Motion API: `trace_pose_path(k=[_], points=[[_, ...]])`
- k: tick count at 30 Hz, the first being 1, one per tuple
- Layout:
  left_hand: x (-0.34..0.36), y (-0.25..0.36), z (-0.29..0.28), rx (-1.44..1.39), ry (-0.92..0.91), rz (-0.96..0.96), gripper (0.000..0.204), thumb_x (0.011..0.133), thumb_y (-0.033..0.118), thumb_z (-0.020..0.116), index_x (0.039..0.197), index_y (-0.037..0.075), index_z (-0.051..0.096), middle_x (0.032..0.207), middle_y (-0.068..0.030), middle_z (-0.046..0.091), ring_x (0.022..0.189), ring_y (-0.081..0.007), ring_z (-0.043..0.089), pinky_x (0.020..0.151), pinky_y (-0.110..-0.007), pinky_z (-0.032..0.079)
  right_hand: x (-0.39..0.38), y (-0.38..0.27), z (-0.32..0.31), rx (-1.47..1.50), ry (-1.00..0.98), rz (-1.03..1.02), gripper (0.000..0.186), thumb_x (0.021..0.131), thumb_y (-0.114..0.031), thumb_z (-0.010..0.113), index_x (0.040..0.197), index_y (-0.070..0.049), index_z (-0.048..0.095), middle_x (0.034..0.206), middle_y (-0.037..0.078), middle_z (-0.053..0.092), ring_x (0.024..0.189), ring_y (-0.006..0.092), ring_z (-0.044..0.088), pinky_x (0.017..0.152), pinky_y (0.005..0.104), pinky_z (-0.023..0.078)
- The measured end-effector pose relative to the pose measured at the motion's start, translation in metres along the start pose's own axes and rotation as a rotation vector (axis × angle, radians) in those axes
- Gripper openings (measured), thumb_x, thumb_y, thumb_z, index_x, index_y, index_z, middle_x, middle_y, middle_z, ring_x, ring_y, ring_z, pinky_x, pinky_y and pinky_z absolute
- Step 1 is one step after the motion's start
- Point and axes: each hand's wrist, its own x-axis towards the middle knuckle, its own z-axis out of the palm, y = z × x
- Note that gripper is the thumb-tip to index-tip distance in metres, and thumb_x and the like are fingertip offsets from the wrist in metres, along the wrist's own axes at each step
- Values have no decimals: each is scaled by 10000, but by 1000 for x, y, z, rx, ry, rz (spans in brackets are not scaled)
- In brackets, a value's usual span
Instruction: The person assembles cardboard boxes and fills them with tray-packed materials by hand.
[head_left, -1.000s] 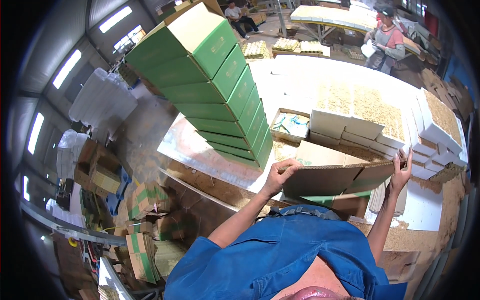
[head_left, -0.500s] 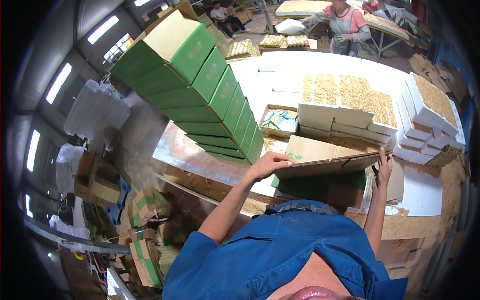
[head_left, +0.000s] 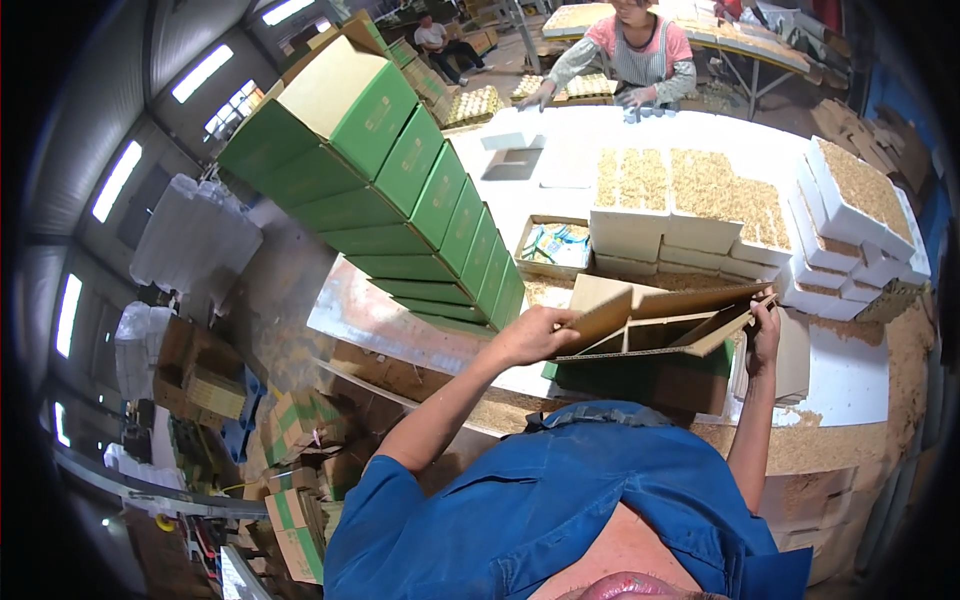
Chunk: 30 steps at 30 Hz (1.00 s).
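Observation:
Just in front of my body, a brown cardboard box (head_left: 600,322) stands partly unfolded, its flaps spread and its inside showing. My left hand (head_left: 538,336) is closed on the box's left edge, thumb toward the opening. On the far right corner, my right hand (head_left: 764,330) grips the edge of a flap. Below the flaps a dark green surface (head_left: 640,380) shows; whether it is the same box's side or another carton, I cannot tell. Flat cardboard sheets (head_left: 785,365) stand beside my right wrist.
A tall stack of green cartons (head_left: 400,190) rises at left. Behind the box are an open carton with blue-and-white packets (head_left: 556,243) and white foam blocks topped with shavings (head_left: 690,190); more foam blocks (head_left: 860,220) stand right. Across the white table (head_left: 740,130), a co-worker (head_left: 640,60) handles a white foam piece.
The folded cardboard has opened into a box shape between my hands, its flaps parting. Across the table, the co-worker has leaned in and set a white foam piece over the tabletop.

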Motion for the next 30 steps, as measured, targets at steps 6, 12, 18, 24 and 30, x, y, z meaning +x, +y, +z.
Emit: trace_pose_path(k=[6,12,18,24,30], points=[[7,1,-12,-43,252,106,742,865,122,542,1535,23,239,1226,-334,597,1132,-448,596,1020,-435,457,-39,-73,69,-224,-389,-97,698,749,-122,482,1440,-19,482,1416,126,520,1285,224,494,1110,313,334],[42,18,17,208,74,-66,802,868,242,550,1526,-37,185,1296,-377,506,1108,-489,587,1000,-480,472,2,32,80,-150,-295,-165,606,873,-138,521,1454,7,422,1459,158,470,1350,252,430,1140,348,293],[48,13,17,273,-440,202,987,825,702,612,1492,13,379,1522,-310,303,1338,-429,437,1082,-470,412,-29,26,132,-547,-8,-394,727,889,-183,722,1488,-35,338,1385,202,519,1277,327,500,1086,393,377],[50,-9,27,266,-189,240,790,674,520,846,1301,91,629,958,-135,724,878,-297,708,810,-390,564,3,75,82,-444,-277,-180,469,848,-107,737,1268,19,570,1150,93,668,1062,179,606,941,313,475],[78,-67,61,95,437,13,1143,567,536,907,1480,79,394,1415,-252,461,1342,-404,435,1077,-443,429,-2,39,70,-566,-276,88,512,824,-154,770,1274,19,599,1136,68,671,1016,153,618,933,309,485]])
